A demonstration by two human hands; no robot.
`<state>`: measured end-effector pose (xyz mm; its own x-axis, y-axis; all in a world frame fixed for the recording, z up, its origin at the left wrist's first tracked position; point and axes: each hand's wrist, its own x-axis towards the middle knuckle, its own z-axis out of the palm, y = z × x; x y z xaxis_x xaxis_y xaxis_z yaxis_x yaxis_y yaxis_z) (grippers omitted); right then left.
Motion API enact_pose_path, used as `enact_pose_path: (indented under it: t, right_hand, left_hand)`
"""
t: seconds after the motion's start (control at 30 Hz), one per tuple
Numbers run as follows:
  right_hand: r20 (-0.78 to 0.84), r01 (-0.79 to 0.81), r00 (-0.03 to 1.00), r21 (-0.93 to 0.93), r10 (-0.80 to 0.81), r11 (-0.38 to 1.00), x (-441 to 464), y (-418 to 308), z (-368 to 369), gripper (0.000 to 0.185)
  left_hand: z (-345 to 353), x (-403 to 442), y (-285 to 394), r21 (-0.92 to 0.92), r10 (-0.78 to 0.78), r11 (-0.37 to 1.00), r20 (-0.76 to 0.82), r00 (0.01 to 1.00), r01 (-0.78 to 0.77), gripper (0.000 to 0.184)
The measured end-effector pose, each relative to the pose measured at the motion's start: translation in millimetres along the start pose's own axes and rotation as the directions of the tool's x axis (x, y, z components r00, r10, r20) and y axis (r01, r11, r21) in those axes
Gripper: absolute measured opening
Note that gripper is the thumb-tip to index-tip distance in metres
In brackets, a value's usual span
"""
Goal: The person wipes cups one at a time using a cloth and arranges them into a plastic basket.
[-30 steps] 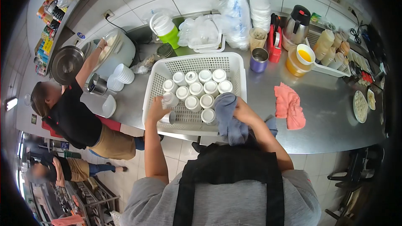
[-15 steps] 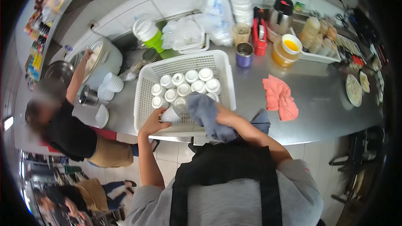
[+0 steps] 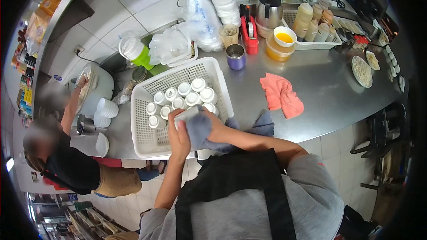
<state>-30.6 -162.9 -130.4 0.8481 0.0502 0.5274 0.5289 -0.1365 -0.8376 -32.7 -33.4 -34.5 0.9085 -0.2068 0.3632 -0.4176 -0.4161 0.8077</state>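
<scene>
My left hand [image 3: 179, 138] is closed around a white cup [image 3: 186, 114], raised over the near edge of the white plastic basket [image 3: 138, 138]. A grey-blue cloth [image 3: 199, 130] is bunched in my right hand [image 3: 216, 126] and presses against the cup; its loose end trails behind my forearm. The cup looks blurred, and the cloth covers part of it. Inside the basket, several white cups [image 3: 179, 103] stand upside down in rows.
A salmon-coloured cloth [image 3: 281, 96] lies on the steel counter [image 3: 329, 89]. Behind it are a purple metal cup [image 3: 235, 58], a red tape dispenser [image 3: 250, 35] and a bowl of yellow liquid [image 3: 284, 37]. On the left, a co-worker [image 3: 66, 160] reaches into a large pot [image 3: 98, 84].
The cup has come up out of the basket in my left hand, and my right hand has brought the cloth onto it. The camera view has shifted.
</scene>
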Motion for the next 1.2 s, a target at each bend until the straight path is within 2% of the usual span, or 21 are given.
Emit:
enact_pose_path:
  t: [0.03, 0.13, 0.17, 0.2, 0.27, 0.3, 0.4, 0.5, 0.57, 0.6, 0.7, 0.77, 0.8, 0.83, 0.9, 0.97, 1.03, 1.07, 1.1, 1.17, 1.2]
  right_hand:
    - [0.077, -0.286, 0.958, 0.305, 0.276, 0.908, 14.6, -45.7, -18.1, 0.035]
    - [0.283, -0.674, 0.677, 0.608, 0.679, 0.419, 31.4, -82.0, -33.8, 0.033]
    - [0.212, -0.473, 0.881, 0.369, 0.423, 0.800, 24.5, -66.8, -30.6, 0.031]
    - [0.117, -0.129, 0.986, 0.071, 0.120, 0.989, 17.9, -51.6, -27.6, 0.030]
    - [0.336, 0.279, 0.925, -0.275, -0.180, 0.920, 23.3, -46.4, -41.0, 0.029]
    - [0.446, 0.361, 0.871, -0.299, -0.205, 0.883, 26.2, -43.2, -44.5, 0.029]
    - [0.485, 0.381, 0.856, -0.357, -0.179, 0.853, 30.6, -41.7, -56.4, 0.028]
    - [0.102, 0.193, 0.979, -0.205, -0.175, 0.960, 33.1, -46.3, -56.2, 0.031]
    - [-0.039, 0.065, 0.997, 0.046, -0.064, 0.997, 37.3, -53.1, -72.1, 0.035]
    - [-0.101, 0.009, 0.995, 0.177, 0.009, 0.984, 41.0, -56.9, -80.4, 0.037]
    - [0.016, 0.008, 1.000, 0.132, -0.010, 0.991, 57.9, -62.6, -99.8, 0.046]
    - [0.011, 0.162, 0.986, -0.334, -0.167, 0.929, 54.1, -60.2, -80.5, 0.049]
    - [0.053, 0.180, 0.984, -0.392, -0.173, 0.902, 52.7, -56.7, -65.6, 0.051]
    - [0.096, 0.201, 0.979, -0.446, -0.177, 0.872, 52.5, -55.8, -51.1, 0.053]
    - [0.072, -0.004, 0.997, -0.383, 0.034, 0.924, 55.1, -63.9, -51.6, 0.053]
    - [0.060, -0.096, 0.991, -0.324, 0.121, 0.941, 51.8, -53.7, -45.7, 0.047]
    - [0.074, -0.307, 0.950, 0.048, 0.303, 0.950, 38.4, -29.2, -28.5, 0.041]
    - [0.109, -0.403, 0.915, 0.229, 0.388, 0.886, 32.4, -12.9, -19.7, 0.039]
    - [0.312, -0.625, 0.778, 0.304, 0.545, 0.719, 36.7, -4.0, -13.4, 0.030]
    - [0.550, -0.769, 0.639, 0.429, 0.538, 0.475, 21.1, 4.0, -7.1, 0.030]
    - [0.611, -0.782, 0.619, 0.427, 0.493, 0.454, 18.0, -3.1, -7.9, 0.030]
  left_hand:
    - [4.5, 1.1, -5.6, 0.103, 0.206, 0.975, -0.068, 0.976, -0.199, 0.046]
    - [5.2, 12.2, -10.1, 0.103, 0.351, 0.933, -0.039, 0.936, -0.345, 0.047]
    - [12.0, 10.8, -5.0, -0.032, 0.209, 0.976, -0.126, 0.970, -0.215, 0.048]
    - [11.4, 12.7, -10.5, -0.233, -0.012, 0.972, -0.074, 0.997, -0.005, 0.048]
    - [12.8, 17.0, -27.9, -0.546, -0.397, 0.728, 0.158, 0.904, 0.415, 0.048]
    - [10.9, 19.9, -29.2, -0.581, -0.558, 0.521, 0.322, 0.765, 0.625, 0.047]
    - [16.0, 14.7, -27.3, -0.705, -0.575, 0.327, 0.380, 0.724, 0.630, 0.046]
    - [18.8, 20.8, -17.5, -0.751, -0.622, 0.331, 0.281, 0.730, 0.571, 0.051]
    - [0.6, 18.1, -32.6, -0.790, -0.341, 0.145, 0.525, 0.780, 0.595, 0.057]
    - [-5.1, 19.5, -32.4, -0.804, -0.335, 0.167, 0.497, 0.800, 0.570, 0.059]
    - [-16.1, 20.9, -39.1, -0.795, -0.390, 0.228, 0.454, 0.801, 0.562, 0.059]
    - [-12.9, 21.8, -32.0, -0.765, -0.390, 0.279, 0.462, 0.796, 0.581, 0.058]
    - [-0.4, 23.5, -12.8, -0.711, -0.527, 0.448, 0.279, 0.803, 0.541, 0.053]
    - [13.4, 20.6, -9.3, -0.629, -0.471, 0.635, 0.146, 0.870, 0.449, 0.050]
    - [17.3, 21.7, -14.3, -0.403, -0.197, 0.899, -0.020, 0.980, 0.172, 0.038]
    - [12.4, 16.7, -19.4, -0.213, 0.003, 0.977, -0.068, 0.998, -0.017, 0.032]
    - [4.5, 18.8, -6.0, -0.091, 0.162, 0.981, -0.078, 0.984, -0.169, 0.027]
    - [3.3, 20.5, -7.5, 0.003, 0.247, 0.969, -0.067, 0.967, -0.247, 0.029]
    - [3.2, 21.5, -10.5, 0.093, 0.327, 0.942, -0.047, 0.944, -0.322, 0.031]
    - [0.1, 18.8, -23.6, 0.198, 0.415, 0.886, 0.064, 0.908, -0.419, 0.039]
    - [-1.2, 18.9, -32.8, 0.185, 0.442, 0.875, 0.075, 0.894, -0.448, 0.040]
